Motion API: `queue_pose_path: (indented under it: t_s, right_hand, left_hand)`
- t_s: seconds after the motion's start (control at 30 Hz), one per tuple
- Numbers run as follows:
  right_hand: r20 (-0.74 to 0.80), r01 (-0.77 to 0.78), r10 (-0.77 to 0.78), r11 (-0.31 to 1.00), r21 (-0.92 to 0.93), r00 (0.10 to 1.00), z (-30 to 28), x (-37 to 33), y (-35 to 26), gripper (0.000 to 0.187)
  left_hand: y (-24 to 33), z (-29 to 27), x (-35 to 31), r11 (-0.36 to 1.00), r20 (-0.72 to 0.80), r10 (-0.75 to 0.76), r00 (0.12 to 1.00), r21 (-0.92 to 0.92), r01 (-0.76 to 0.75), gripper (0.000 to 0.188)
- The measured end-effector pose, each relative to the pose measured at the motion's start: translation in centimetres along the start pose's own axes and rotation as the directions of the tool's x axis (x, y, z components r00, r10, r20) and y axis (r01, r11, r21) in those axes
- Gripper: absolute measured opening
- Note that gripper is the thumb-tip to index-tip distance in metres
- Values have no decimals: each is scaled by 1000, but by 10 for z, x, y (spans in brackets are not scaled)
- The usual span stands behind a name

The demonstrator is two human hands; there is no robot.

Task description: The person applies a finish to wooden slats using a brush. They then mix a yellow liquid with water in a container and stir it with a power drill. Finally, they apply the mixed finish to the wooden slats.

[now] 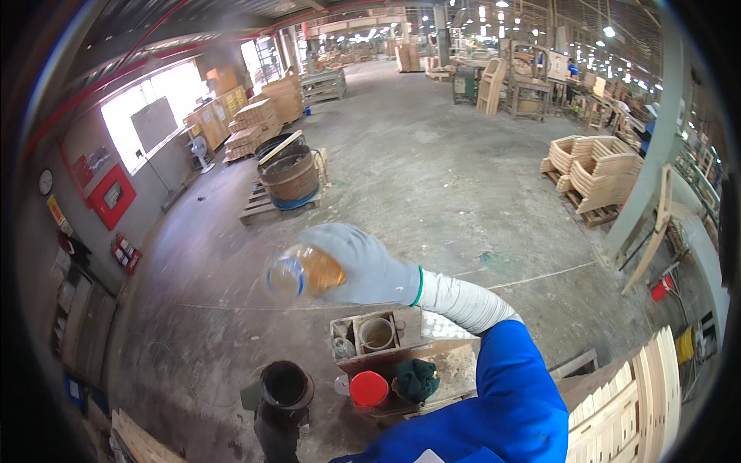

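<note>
My right hand [359, 262], in a grey glove with a green cuff edge, is raised in front of me. Its fingers are wrapped round a clear bottle [312, 270] with amber liquid inside. The bottle lies nearly sideways, its blue-ringed end to the left; motion blurs it. Below stands a wooden box [363, 359] holding a round pot [377, 333] and a small clear jar [343, 347]. Closer to me are a red round lid or container [369, 389] and a dark green cloth [417, 380]. My left hand is out of view.
A dark open bucket [285, 384] stands left of the box. Farther off, rusty drums [289, 177] rest on a pallet. Stacked wooden parts [594, 170] and a grey post [656, 123] are at right, with slatted wooden pieces [625, 401] near my right elbow.
</note>
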State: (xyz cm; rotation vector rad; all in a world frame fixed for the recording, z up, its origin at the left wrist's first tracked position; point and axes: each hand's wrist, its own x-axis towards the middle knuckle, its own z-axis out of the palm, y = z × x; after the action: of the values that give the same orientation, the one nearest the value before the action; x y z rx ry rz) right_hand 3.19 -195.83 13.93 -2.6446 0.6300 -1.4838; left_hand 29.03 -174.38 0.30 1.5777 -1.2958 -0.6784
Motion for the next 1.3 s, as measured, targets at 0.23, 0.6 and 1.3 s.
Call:
queue_pose_path:
  t_s: [0.23,0.6,1.3]
  right_hand:
    - [119,460,-527,582,-671,841,-35,17,-70,43]
    - [248,610,-705,319,-725,664,-69,29,-136,40]
    - [228,570,-799,167,-804,556,-101,33,-171,29]
  left_hand:
    - [4,-15,1,946,90,324,942,-14,-324,40]
    - [36,-27,-13,696,142,642,754,304,-650,43]
    - [60,-26,-9,764,137,369,919,-608,-217,45]
